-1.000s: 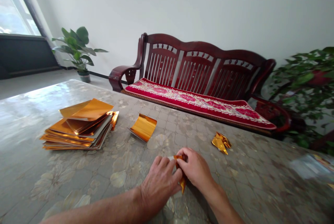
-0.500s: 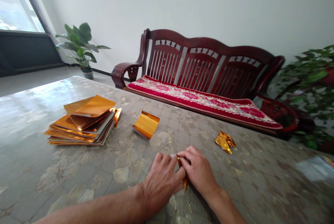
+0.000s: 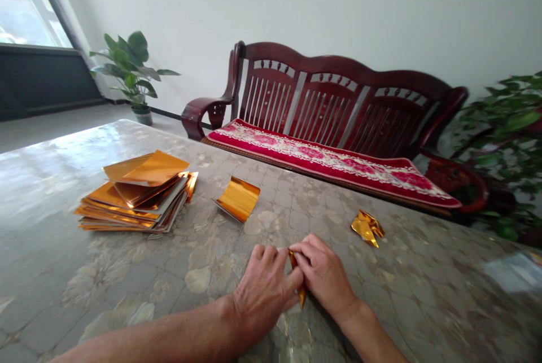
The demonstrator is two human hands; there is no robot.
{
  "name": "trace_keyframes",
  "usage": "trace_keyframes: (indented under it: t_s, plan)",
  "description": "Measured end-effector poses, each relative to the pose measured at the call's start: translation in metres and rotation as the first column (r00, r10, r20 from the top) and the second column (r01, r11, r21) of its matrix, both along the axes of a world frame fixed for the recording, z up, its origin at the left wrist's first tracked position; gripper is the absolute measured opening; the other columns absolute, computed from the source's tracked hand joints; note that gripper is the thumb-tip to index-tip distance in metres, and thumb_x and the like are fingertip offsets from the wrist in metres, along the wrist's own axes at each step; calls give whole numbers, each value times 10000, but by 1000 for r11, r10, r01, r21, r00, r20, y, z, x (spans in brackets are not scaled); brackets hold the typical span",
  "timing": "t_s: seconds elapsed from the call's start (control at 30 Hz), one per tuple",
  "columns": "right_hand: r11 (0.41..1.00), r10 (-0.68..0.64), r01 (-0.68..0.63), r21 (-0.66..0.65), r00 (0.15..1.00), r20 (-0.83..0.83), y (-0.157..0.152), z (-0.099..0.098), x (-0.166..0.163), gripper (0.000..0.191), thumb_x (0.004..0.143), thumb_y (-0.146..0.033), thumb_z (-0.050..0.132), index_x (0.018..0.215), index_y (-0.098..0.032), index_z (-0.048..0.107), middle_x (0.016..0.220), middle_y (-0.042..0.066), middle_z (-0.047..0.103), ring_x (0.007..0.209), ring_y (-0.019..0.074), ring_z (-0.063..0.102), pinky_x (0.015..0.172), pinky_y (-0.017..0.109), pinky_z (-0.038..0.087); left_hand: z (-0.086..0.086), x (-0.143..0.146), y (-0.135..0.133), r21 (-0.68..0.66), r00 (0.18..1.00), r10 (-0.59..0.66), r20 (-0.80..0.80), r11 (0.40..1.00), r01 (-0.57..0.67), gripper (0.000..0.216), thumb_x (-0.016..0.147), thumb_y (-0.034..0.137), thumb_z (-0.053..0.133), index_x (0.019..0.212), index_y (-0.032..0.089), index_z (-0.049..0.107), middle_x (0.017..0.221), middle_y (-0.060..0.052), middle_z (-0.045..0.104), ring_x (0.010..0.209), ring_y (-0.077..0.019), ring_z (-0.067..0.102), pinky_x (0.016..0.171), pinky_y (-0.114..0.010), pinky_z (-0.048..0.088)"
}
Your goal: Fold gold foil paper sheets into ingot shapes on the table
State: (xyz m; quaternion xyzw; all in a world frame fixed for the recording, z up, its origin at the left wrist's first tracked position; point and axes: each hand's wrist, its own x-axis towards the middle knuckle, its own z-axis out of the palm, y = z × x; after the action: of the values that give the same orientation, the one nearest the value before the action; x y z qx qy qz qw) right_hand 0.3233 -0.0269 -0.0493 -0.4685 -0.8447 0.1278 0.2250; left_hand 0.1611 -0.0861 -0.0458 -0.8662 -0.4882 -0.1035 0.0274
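Note:
A narrow strip of folded gold foil paper (image 3: 301,295) shows between my two hands, low over the table near its front. My left hand (image 3: 267,284) is closed on its left side, fingers curled and thumb against the foil. From the right, my right hand (image 3: 324,272) pinches the far end of the paper with thumb and fingertips. Most of the folded paper is hidden behind the fingers. A crumpled-looking folded gold foil piece (image 3: 367,227) lies to the right, beyond my right hand. Farther left is a single curled gold foil sheet (image 3: 237,199).
A stack of gold foil sheets (image 3: 131,196) sits on the patterned table (image 3: 169,278) at the left. A clear plastic item (image 3: 514,271) lies at the right edge. Behind the table stands a dark red wooden bench (image 3: 313,103), with potted plants (image 3: 135,81) on either side.
Both hands keep their hold on the folded foil paper, almost unmoved. The whole view has shifted slightly; the things on the table stay in place.

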Motion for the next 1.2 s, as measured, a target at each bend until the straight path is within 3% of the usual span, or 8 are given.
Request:
trace_keyframes:
  t_s: [0.4, 1.2]
  plan:
    - [989, 141, -145, 41, 987, 79, -6, 7, 2, 218, 949, -100, 478, 869, -196, 656, 852, 32, 558, 854, 175, 550, 768, 282, 467, -2, 1, 1, 6, 1000, 10, 1, 1000, -10, 282, 897, 385, 630, 1128, 241, 559, 1079, -70, 594, 949, -269, 523, 787, -433, 438]
    - [986, 32, -70, 153, 972, 234, -21, 3, 0, 157, 902, -98, 585, 958, -219, 669, 896, 36, 585, 870, 194, 523, 749, 300, 446, 0, -3, 1, -20, 999, 10, 30, 1000, -10, 316, 850, 379, 695, 1104, 255, 553, 1161, -60, 599, 1027, -272, 533, 893, -473, 415]
